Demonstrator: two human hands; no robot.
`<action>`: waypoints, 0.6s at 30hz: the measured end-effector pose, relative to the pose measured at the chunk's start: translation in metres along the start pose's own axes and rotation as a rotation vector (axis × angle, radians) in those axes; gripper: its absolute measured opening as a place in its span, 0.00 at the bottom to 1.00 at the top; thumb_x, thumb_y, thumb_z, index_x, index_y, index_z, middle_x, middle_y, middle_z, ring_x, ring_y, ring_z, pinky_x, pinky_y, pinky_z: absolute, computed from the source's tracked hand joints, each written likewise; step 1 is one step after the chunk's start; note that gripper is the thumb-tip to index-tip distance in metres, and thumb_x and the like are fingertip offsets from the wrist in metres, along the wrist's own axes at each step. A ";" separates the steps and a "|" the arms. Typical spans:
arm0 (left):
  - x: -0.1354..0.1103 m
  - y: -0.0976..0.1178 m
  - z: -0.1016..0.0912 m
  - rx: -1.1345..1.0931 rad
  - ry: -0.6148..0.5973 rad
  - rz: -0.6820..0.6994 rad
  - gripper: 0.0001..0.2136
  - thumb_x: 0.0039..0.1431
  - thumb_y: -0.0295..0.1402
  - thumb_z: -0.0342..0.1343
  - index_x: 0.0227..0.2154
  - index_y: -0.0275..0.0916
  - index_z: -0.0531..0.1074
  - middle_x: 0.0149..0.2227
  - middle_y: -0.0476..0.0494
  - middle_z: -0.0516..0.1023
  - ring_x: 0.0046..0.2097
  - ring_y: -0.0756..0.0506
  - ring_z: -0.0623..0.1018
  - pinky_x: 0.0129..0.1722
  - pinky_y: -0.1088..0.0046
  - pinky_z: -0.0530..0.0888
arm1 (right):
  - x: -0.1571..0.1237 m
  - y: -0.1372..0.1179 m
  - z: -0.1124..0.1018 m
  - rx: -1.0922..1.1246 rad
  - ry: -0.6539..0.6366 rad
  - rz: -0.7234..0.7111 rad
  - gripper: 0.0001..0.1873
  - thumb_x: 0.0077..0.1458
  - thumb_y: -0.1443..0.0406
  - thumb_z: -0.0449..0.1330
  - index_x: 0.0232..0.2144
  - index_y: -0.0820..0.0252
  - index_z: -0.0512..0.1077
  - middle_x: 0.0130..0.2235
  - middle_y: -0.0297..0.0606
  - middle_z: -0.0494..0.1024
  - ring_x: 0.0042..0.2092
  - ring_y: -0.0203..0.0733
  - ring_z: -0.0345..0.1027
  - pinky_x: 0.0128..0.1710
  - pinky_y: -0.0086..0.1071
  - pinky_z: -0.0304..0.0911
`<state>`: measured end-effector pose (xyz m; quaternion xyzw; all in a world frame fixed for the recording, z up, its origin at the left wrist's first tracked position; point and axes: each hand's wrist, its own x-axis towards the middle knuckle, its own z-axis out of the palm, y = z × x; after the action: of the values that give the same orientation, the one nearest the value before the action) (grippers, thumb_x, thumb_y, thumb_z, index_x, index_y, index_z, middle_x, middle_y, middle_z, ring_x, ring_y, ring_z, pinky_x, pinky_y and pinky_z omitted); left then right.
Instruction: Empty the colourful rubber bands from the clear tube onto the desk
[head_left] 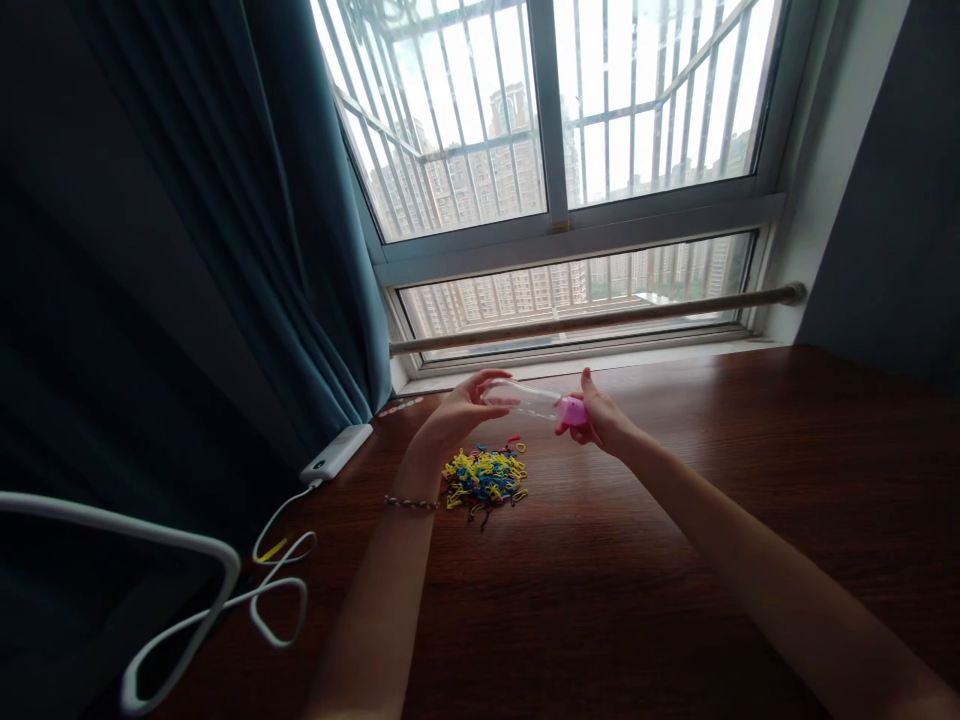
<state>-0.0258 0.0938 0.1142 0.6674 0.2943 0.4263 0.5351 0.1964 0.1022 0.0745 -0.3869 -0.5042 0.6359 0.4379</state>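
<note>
A clear plastic bottle [531, 398] with a pink cap [573, 412] lies sideways in the air between my hands, above the table. My left hand [474, 400] is closed round its clear end, thumb below and fingers above. At the other end my right hand [596, 415] grips the pink cap, its thumb pointing up. I see nothing inside the bottle. Below and a little left of it, a heap of small rubber bands [486, 476] in yellow, blue, red and black lies on the wooden table [615, 570]. The heap sits close to my left wrist.
A white power bank [336, 453] lies at the table's left, with a white cable [279, 590] looping toward me. Blue curtains [300, 200] hang on the left. Behind the table are a barred window [559, 220] and a horizontal rail [600, 322].
</note>
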 end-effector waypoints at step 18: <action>0.006 -0.004 -0.004 -0.119 0.289 -0.168 0.14 0.45 0.34 0.62 0.32 0.31 0.69 0.33 0.42 0.74 0.35 0.48 0.76 0.44 0.65 0.73 | -0.006 -0.018 -0.017 -0.204 0.032 -0.113 0.27 0.55 0.45 0.43 0.41 0.62 0.59 0.17 0.35 0.71 0.17 0.39 0.67 0.13 0.25 0.60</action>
<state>-0.0258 0.1018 0.1118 0.5394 0.3972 0.4882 0.5594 0.2170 0.1037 0.0896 -0.4105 -0.5802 0.5494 0.4392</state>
